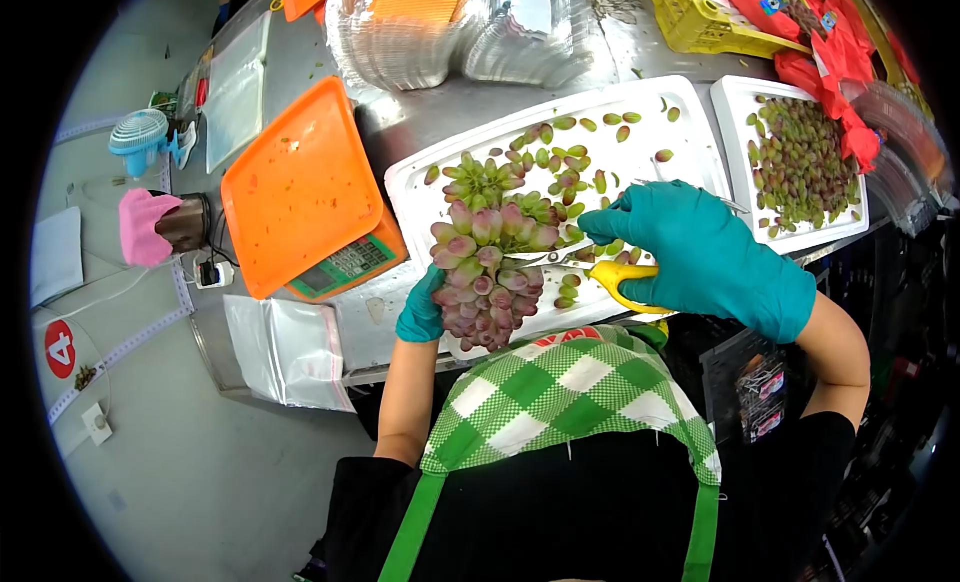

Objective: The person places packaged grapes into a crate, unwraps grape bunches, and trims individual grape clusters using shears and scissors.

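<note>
In the head view, my left hand [422, 310], in a teal glove, holds a large bunch of pink and green grapes [485, 287] from its left side. The bunch hangs over the near edge of a white foam tray [690, 132]. My right hand [705, 252], gloved too, grips yellow-handled scissors [622, 282], whose blades point left into the bunch. How far the blades are apart is hard to see. Behind the bunch lie a smaller green cluster [480, 182] and many loose grapes [572, 172]. A thin metal piece passes partly behind my right hand.
An orange-topped scale [300, 192] stands left of the tray, with clear plastic bags [285, 352] below it. Stacked clear clamshell boxes [395, 42] are at the back. On the right, a second white tray [735, 107] holds small grapes, near a yellow crate [690, 27].
</note>
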